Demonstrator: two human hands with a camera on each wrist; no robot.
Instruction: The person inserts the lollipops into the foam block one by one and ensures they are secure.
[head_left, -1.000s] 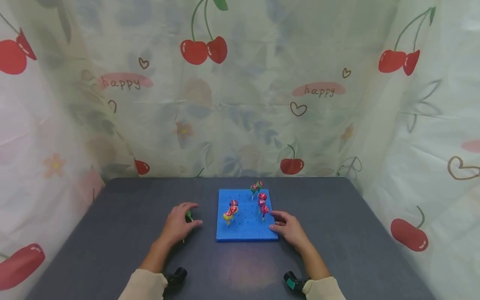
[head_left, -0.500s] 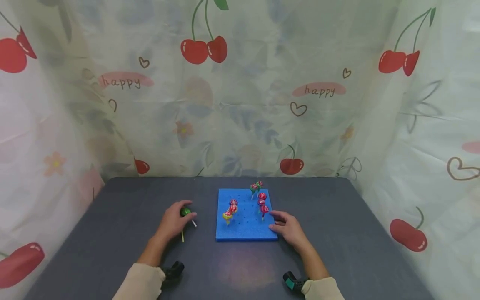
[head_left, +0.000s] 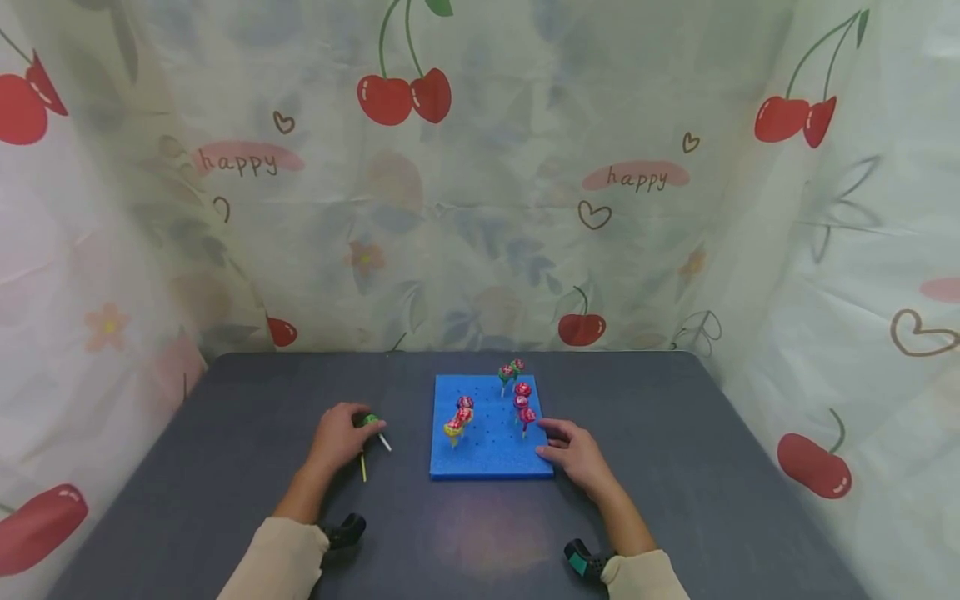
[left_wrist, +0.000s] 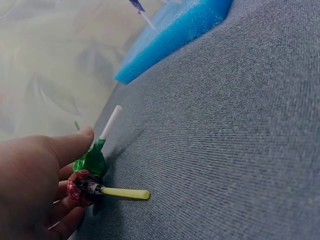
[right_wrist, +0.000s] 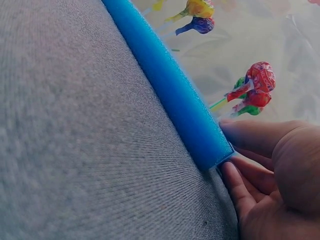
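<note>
My left hand (head_left: 339, 437) is at the left of the table, thumb and fingers closed around the green-wrapped head of a lollipop (left_wrist: 91, 161) with a white stick. Against it lies a dark red-wrapped lollipop (left_wrist: 82, 187) on a yellow stick; its head is hidden by my hand in the head view. A blue foam board (head_left: 491, 458) with small holes lies mid-table. My right hand (head_left: 577, 454) grips its near right corner, thumb at the top edge and fingers along the side. Standing in the board are a left row with a yellow lollipop (head_left: 453, 428), a right row with a red lollipop (head_left: 528, 416), and green-wrapped lollipops (head_left: 506, 372) behind.
The grey table (head_left: 480, 542) reaches to a patterned curtain (head_left: 480, 208) at the back and both sides. Black wrist straps with cameras (head_left: 345, 531) sit on both forearms, close above the table.
My left hand has drawn slightly left and its thumb and fingers have closed in on the green lollipop. Both loose sticks show more clearly. The right hand stays at the board.
</note>
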